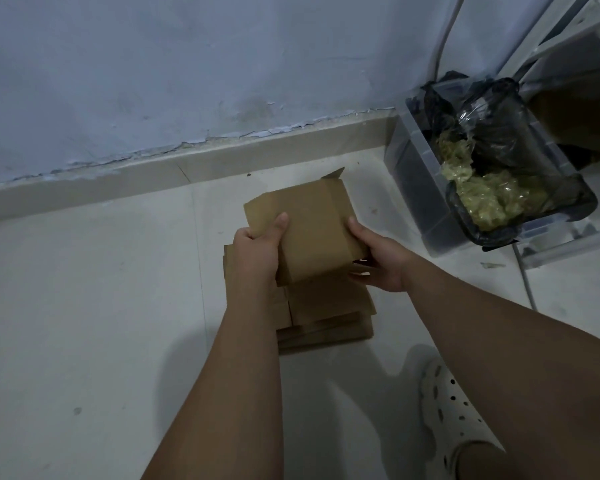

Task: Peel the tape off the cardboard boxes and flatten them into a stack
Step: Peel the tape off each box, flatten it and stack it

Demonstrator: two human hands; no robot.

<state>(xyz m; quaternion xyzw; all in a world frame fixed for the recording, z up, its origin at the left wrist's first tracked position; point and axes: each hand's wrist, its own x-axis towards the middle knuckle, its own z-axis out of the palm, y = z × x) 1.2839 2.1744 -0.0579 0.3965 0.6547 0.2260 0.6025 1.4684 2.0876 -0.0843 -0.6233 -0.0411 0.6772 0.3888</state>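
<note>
Two hands, one item – grip?
– By the fingers (280,220): left hand (257,249) curled over the left edge, right hand (378,263) clamped on the right side; cardboard box (312,216) pinned between them
– Location?
– Over the flattened stack (326,317) on the floor (84,306), seemingly poised for pressing flat and adding

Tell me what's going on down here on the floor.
A person is holding a cardboard box in both hands. The left hand grips its left edge with the thumb on top, and the right hand grips its right side. The box looks mostly collapsed and sits just above a stack of flattened cardboard on the floor. To the right, a clear bin lined with a black bag holds crumpled tape.
</note>
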